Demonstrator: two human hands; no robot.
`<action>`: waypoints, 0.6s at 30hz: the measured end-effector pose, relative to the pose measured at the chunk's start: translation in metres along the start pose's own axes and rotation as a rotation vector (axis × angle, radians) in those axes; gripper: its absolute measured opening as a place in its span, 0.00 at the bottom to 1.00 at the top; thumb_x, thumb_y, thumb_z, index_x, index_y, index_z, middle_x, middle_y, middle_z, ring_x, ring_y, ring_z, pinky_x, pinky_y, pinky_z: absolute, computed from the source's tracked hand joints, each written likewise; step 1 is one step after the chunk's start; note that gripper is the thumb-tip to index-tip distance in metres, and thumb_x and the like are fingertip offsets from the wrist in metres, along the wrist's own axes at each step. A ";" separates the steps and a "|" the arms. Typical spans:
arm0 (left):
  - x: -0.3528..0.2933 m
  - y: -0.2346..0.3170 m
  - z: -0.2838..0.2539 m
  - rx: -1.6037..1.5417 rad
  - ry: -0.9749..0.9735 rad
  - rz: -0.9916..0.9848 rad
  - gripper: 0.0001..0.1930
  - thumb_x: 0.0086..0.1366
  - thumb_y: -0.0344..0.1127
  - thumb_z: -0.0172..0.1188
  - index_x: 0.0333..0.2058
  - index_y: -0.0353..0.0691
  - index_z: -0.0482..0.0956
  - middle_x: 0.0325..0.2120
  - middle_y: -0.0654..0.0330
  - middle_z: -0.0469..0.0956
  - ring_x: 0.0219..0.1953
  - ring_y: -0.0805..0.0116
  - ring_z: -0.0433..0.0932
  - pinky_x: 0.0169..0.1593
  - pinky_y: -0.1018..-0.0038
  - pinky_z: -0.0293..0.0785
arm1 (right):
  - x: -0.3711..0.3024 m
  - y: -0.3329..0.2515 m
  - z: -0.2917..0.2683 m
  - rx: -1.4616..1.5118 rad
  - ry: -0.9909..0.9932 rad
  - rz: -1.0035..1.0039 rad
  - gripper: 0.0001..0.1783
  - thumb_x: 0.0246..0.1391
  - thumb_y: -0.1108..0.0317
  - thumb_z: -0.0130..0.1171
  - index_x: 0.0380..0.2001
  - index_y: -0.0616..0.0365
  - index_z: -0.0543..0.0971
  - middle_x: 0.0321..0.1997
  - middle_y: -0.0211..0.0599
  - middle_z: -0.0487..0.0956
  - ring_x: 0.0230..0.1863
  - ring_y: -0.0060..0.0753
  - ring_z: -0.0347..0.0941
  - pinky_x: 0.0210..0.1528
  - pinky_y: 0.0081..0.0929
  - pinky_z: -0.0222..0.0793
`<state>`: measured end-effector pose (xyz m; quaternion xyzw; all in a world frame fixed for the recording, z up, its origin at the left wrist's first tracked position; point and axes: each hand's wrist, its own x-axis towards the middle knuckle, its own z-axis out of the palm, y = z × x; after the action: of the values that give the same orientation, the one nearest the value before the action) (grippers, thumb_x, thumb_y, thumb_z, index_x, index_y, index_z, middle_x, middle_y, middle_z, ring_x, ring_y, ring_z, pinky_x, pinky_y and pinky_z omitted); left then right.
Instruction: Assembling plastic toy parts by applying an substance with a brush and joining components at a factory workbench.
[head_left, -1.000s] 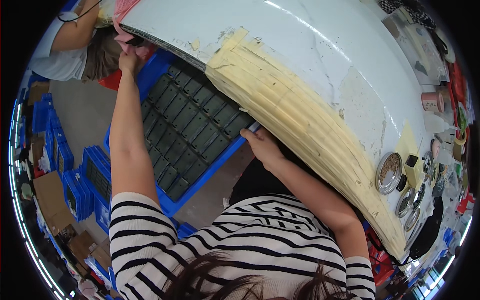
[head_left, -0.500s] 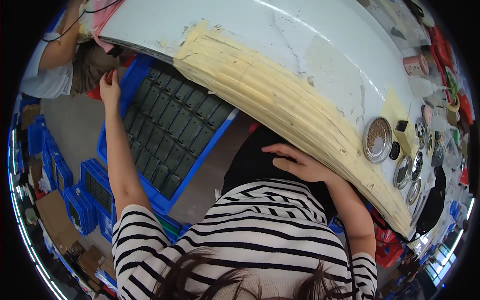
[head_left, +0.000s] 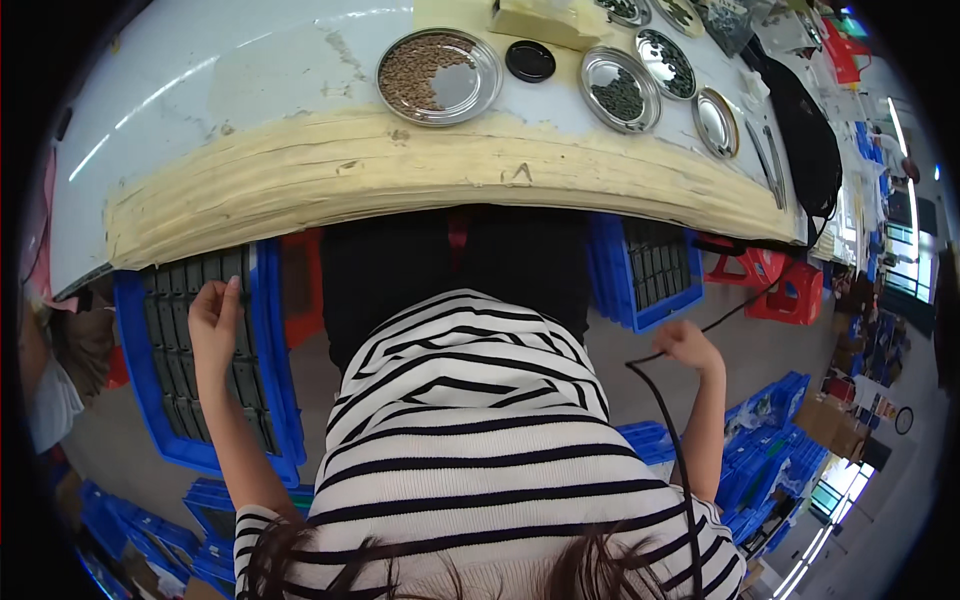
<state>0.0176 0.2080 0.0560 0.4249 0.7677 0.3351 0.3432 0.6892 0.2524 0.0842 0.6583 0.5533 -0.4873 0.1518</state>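
My left hand [head_left: 214, 308] is raised above a blue crate [head_left: 145, 400] at the left, its fingers curled toward the thumb and nothing showing between them. Rows of dark grey-green rectangular parts [head_left: 180, 350] fill that crate. To the right of my body, my right hand [head_left: 692, 347] has its fingers bent closed. A black cable [head_left: 655, 385] runs right beside those fingertips; whether they grip it, I cannot tell. Another blue crate [head_left: 640, 322] with similar dark parts lies partly under the table, just beyond my right hand.
The white table [head_left: 280, 95] has a yellow-taped front edge. On it stand a round metal dish of tan pellets [head_left: 415, 80], dishes of dark green bits [head_left: 618, 98], a black lid [head_left: 530, 61] and tweezers [head_left: 768, 165]. Red stools [head_left: 790, 290] and stacked blue crates [head_left: 775, 430] are at the right.
My view and body have turned to the right, bringing the dishes to the front. My right hand has moved from my lap out to the right side, near the cable. My left hand remains by the left crate.
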 end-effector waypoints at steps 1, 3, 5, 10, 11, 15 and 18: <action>0.000 0.009 0.005 0.025 -0.054 0.005 0.16 0.65 0.41 0.56 0.22 0.38 0.69 0.16 0.68 0.65 0.21 0.82 0.62 0.25 0.81 0.57 | -0.011 0.009 0.017 -0.314 -0.133 0.009 0.13 0.56 0.63 0.52 0.27 0.63 0.77 0.26 0.38 0.78 0.26 0.37 0.73 0.31 0.32 0.69; -0.006 0.025 0.018 -0.008 -0.126 0.042 0.15 0.64 0.39 0.57 0.22 0.38 0.69 0.16 0.69 0.66 0.21 0.82 0.62 0.25 0.81 0.58 | -0.033 -0.044 0.045 -0.242 -0.049 -0.055 0.11 0.55 0.66 0.52 0.26 0.63 0.77 0.24 0.40 0.76 0.23 0.40 0.68 0.29 0.33 0.66; -0.003 0.042 0.032 0.014 -0.164 0.069 0.15 0.64 0.39 0.57 0.22 0.37 0.68 0.16 0.69 0.66 0.21 0.83 0.62 0.25 0.81 0.58 | -0.058 -0.083 0.047 -0.108 0.140 -0.134 0.10 0.54 0.69 0.51 0.25 0.64 0.76 0.22 0.41 0.74 0.21 0.39 0.65 0.27 0.34 0.63; 0.003 0.056 0.047 0.051 -0.134 0.127 0.12 0.62 0.37 0.60 0.26 0.34 0.73 0.18 0.68 0.70 0.22 0.82 0.65 0.27 0.82 0.61 | -0.089 -0.083 0.028 0.269 0.534 -0.266 0.10 0.55 0.71 0.49 0.24 0.67 0.74 0.18 0.37 0.67 0.20 0.27 0.63 0.25 0.28 0.59; 0.006 0.056 0.047 0.054 -0.145 0.129 0.11 0.62 0.37 0.60 0.29 0.33 0.75 0.19 0.68 0.71 0.22 0.82 0.66 0.28 0.82 0.63 | -0.094 -0.069 0.019 0.256 0.512 -0.319 0.10 0.55 0.70 0.51 0.26 0.67 0.74 0.20 0.33 0.67 0.22 0.20 0.62 0.25 0.23 0.58; 0.002 0.082 0.052 0.063 -0.207 0.120 0.12 0.61 0.37 0.61 0.27 0.32 0.75 0.19 0.67 0.71 0.23 0.81 0.66 0.29 0.82 0.64 | -0.135 -0.015 -0.008 0.608 0.684 -0.559 0.07 0.49 0.73 0.60 0.31 0.62 0.74 0.27 0.26 0.70 0.24 0.15 0.61 0.26 0.15 0.57; 0.002 0.099 0.057 0.123 -0.281 0.165 0.11 0.61 0.35 0.60 0.26 0.32 0.74 0.19 0.68 0.71 0.23 0.82 0.66 0.29 0.82 0.65 | -0.146 0.028 -0.013 0.710 1.321 -0.294 0.14 0.46 0.69 0.67 0.32 0.62 0.74 0.29 0.30 0.71 0.25 0.17 0.64 0.26 0.13 0.62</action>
<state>0.1049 0.2631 0.1048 0.5494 0.6937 0.2518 0.3918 0.7324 0.1681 0.1995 0.7417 0.4213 -0.1563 -0.4979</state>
